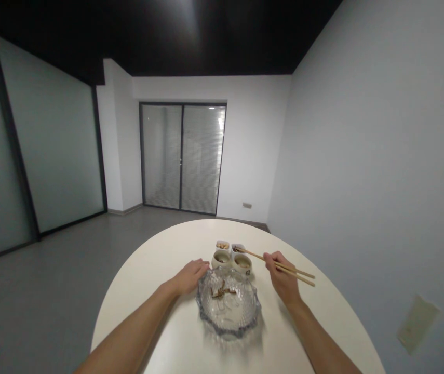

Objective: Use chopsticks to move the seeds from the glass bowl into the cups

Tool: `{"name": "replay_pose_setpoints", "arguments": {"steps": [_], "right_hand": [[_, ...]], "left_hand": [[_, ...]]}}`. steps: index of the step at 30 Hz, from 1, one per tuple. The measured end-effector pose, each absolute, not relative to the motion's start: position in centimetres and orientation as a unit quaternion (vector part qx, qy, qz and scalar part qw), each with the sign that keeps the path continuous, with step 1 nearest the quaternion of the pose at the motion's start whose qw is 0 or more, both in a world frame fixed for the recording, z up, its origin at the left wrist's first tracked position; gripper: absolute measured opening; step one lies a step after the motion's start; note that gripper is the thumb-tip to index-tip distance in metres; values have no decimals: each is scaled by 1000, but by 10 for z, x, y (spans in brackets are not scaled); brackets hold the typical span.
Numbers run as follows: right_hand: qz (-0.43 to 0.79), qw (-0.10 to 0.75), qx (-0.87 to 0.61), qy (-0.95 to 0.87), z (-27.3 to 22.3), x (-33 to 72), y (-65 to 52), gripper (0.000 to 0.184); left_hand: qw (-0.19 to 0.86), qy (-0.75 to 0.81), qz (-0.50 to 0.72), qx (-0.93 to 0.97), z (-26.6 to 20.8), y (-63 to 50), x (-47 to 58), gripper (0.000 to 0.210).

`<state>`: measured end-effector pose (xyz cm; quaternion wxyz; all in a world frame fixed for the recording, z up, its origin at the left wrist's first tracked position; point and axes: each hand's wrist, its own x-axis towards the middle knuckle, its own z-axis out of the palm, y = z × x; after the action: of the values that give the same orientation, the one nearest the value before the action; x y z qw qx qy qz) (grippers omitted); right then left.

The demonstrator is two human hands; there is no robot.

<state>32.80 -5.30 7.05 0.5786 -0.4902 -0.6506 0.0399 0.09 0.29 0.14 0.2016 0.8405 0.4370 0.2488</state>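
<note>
My right hand [282, 272] is closed around a pair of chopsticks [258, 255]. Their tips reach into a small white dish [238, 246] that holds dark brown pieces. My left hand [192, 276] lies with its fingers stretched out beside the left rim of a clear glass bowl [229, 322]; whether it touches the glass I cannot tell. Several brown, stick-like pieces [223, 293] lie in the bowl. Just behind it stand two beige cups, a left cup [220, 262] and a right cup [242, 269], each with something small at the bottom.
Another small white dish [222, 250] with pale nut-like pieces sits behind the left cup. All of this stands on a round white table [147, 262]. A white wall [362, 156] rises on the right, and a glass door [183, 156] is at the back.
</note>
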Motion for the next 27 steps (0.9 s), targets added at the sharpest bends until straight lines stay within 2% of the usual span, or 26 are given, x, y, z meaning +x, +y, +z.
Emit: {"name": "replay_pose_setpoints", "arguments": {"steps": [11,22,27], "right_hand": [[196,487,-426,-737,83,317,-74,54],[199,441,-424,-766,85,318,-76,53],[213,433,-419,-769,81,319,-74,47]], "left_hand": [[207,442,250,836,3,0,1,62],[207,443,244,838,9,-3,1,67],[210,443,247,836,9,-3,2,62]]}}
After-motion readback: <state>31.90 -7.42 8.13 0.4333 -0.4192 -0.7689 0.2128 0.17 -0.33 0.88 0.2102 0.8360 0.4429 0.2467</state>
